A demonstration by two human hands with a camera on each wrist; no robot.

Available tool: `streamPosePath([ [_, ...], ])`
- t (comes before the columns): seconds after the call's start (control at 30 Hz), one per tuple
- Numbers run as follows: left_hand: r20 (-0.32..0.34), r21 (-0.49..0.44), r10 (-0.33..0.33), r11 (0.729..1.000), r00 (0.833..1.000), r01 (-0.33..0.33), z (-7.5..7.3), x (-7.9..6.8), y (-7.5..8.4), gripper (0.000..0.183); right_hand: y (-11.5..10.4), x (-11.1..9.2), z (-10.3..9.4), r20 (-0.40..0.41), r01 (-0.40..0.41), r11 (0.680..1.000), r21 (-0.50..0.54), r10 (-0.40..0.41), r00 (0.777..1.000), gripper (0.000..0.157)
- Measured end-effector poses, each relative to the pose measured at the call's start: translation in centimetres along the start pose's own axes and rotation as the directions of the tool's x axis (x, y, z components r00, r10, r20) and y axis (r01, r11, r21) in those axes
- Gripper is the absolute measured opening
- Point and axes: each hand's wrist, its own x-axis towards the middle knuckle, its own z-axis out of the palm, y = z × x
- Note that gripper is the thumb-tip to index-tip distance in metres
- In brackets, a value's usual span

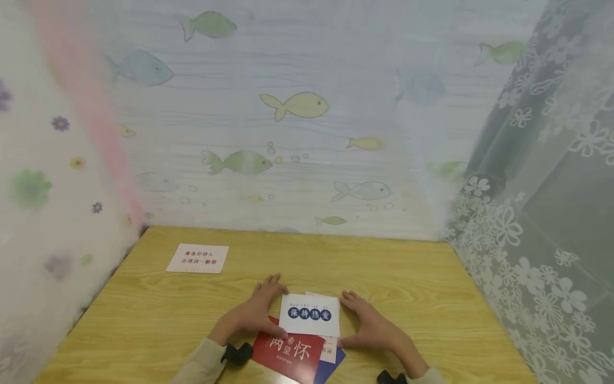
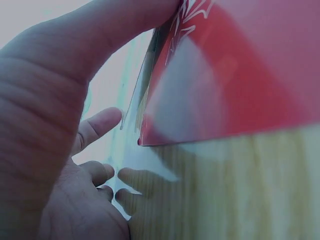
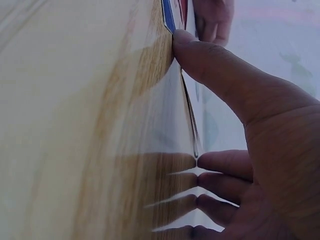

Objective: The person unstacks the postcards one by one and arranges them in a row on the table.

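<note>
On the wooden table is an overlapping pile of cards in front of the person. A white card with blue round characters lies uppermost. Beneath it show a red card with white lettering, a pale card and a blue card. The left hand flanks the pile, its thumb over the red card's upper part and a fingertip near the white card's far left corner. Across from it, the right hand has thumb and fingers spread along the right edge. In the right wrist view its fingertips rest on the table.
Another white card with red characters lies at the table's far left. A fish-patterned curtain hangs behind the wooden table, with flowered lace along the right side.
</note>
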Motion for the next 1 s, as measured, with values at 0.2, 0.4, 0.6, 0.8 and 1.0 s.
streamPosePath([
  [0.2,-0.007,-0.045,0.015,0.999,1.0,-0.015,-0.21,0.05,-0.09,0.088,-0.07,0.07,-0.09,0.007,-0.023,1.0,0.006,0.022,1.0,0.105],
  [0.4,-0.009,-0.061,0.022,0.998,1.0,-0.023,-0.45,-0.11,-0.17,0.087,-0.11,0.3,0.15,0.005,0.01,1.0,0.021,-0.01,1.0,0.103],
  [0.6,-0.01,-0.068,0.027,0.997,1.0,-0.028,-0.42,-0.06,-0.22,0.086,-0.2,0.32,0.14,0.005,0.016,1.0,0.015,-0.016,1.0,0.1],
  [0.8,-0.022,-0.077,0.018,0.997,1.0,-0.02,-0.25,0.08,-0.29,0.082,-0.15,0.23,-0.06,-0.026,0.041,0.999,-0.032,-0.042,0.999,0.101],
  [1.0,-0.019,-0.102,0.029,0.994,0.999,-0.031,-0.39,-0.2,-0.41,0.081,-0.2,0.22,-0.01,-0.074,0.047,0.992,-0.114,-0.056,0.996,0.103],
])
